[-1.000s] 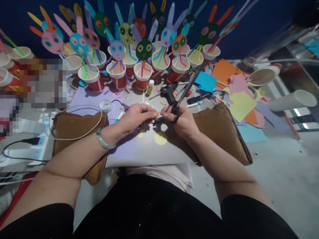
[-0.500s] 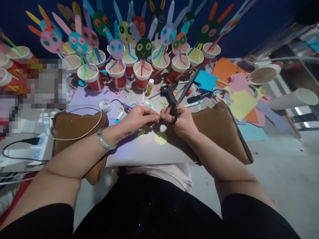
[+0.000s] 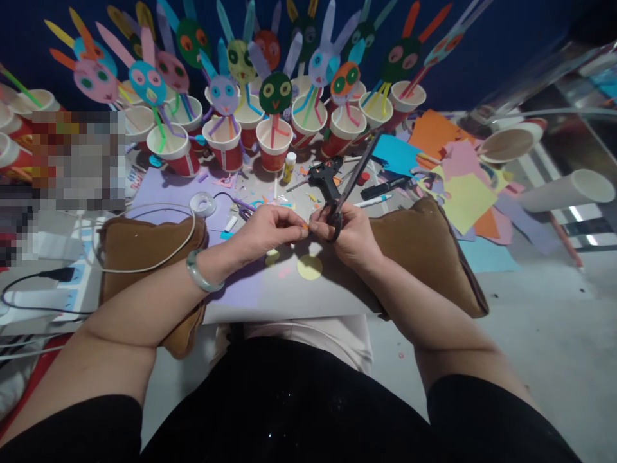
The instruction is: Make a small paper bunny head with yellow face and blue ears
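Between the fingertips of my left hand [image 3: 267,231] is a tiny orange piece of paper [image 3: 305,226], pinched by thumb and forefinger. My right hand [image 3: 354,236] is closed around the handles of black scissors [image 3: 357,172], whose blades point up and away to the right. Its thumb and forefinger meet the left fingertips at the orange piece. On the table below the hands lie a yellow paper disc [image 3: 309,267], a smaller pale yellow disc [image 3: 272,258] and small pink scraps [image 3: 284,272]. Just beyond the hands rests a black glue gun [image 3: 328,179].
Red and white paper cups [image 3: 273,145] with paper rabbit heads line the back. A glue stick [image 3: 290,168] and a tape roll [image 3: 202,204] stand nearer. Brown cushions flank the arms, the right cushion [image 3: 424,257] near coloured paper sheets [image 3: 465,196]. A white cable [image 3: 144,270] crosses the left cushion.
Both hands stay nearly in place, fingertips still together. The orange piece shows a little more clearly between them. The view has shifted very slightly.
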